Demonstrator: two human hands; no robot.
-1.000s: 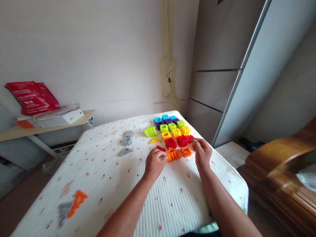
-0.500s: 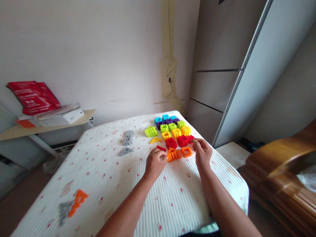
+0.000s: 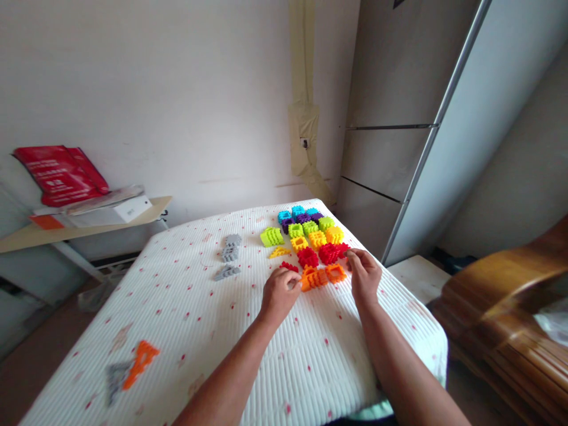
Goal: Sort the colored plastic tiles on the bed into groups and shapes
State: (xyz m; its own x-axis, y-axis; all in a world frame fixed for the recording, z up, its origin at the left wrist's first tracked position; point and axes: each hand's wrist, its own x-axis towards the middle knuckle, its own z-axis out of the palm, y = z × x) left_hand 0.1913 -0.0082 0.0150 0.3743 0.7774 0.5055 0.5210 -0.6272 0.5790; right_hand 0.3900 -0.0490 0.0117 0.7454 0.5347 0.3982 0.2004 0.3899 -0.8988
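Rows of bright toy blocks lie on a white quilted table [image 3: 213, 331]: blue and purple [image 3: 298, 215] at the back, then green, yellow and red [image 3: 328, 252], with orange blocks [image 3: 314, 277] nearest me. My left hand [image 3: 277, 292] is curled, its fingers pinching the left end of the orange blocks. My right hand [image 3: 364, 272] has its fingers closed against the right edge of the red and orange blocks. A small red piece [image 3: 289, 267] lies just beyond my left hand.
Grey blocks [image 3: 229, 248] and a lime block [image 3: 271, 236] sit left of the rows. An orange and a grey piece [image 3: 131, 367] lie near the front left. A shelf with a red bag [image 3: 57, 174] stands at left, wooden furniture [image 3: 510, 307] at right.
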